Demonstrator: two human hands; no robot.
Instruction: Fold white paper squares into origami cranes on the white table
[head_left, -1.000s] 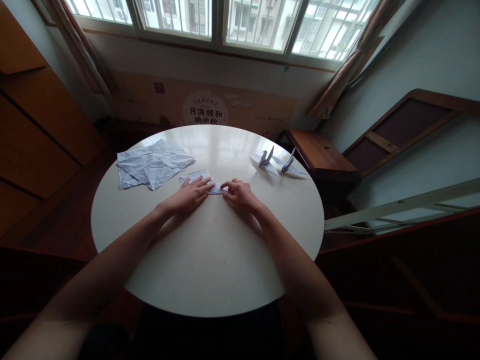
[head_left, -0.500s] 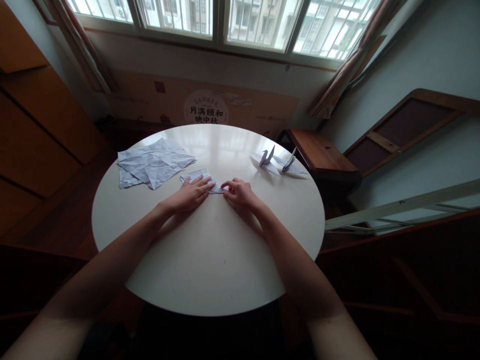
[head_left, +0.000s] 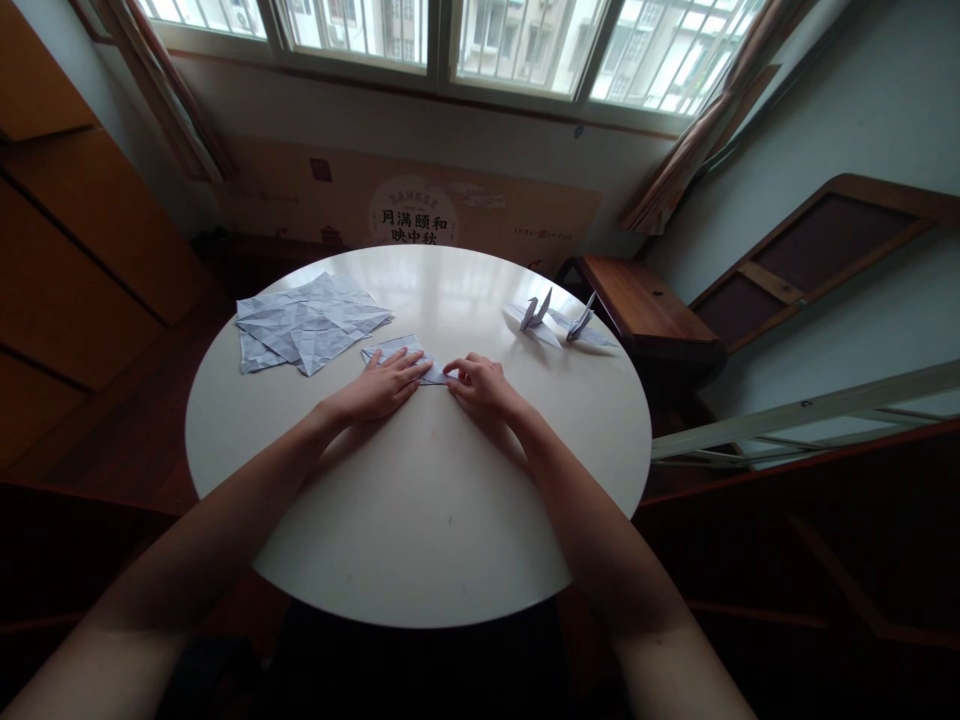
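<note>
A folded piece of pale paper (head_left: 382,351) lies on the round white table (head_left: 420,520), partly covered by my hands. My left hand (head_left: 386,384) rests flat on it with the fingers stretched out. At the paper's right end, the thumb and forefinger of my right hand (head_left: 478,382) pinch its tip. Two folded paper cranes, a nearer one (head_left: 535,318) and one further right (head_left: 581,325), stand on the right side of the table with their wings spread.
Several creased paper sheets (head_left: 311,320) lie overlapped at the table's left. Beyond the table's right edge is a brown wooden stool or low cabinet (head_left: 637,297). A printed cardboard panel (head_left: 487,215) leans under the window.
Both hands and the paper look nearly still. The whole view has shifted very slightly.
</note>
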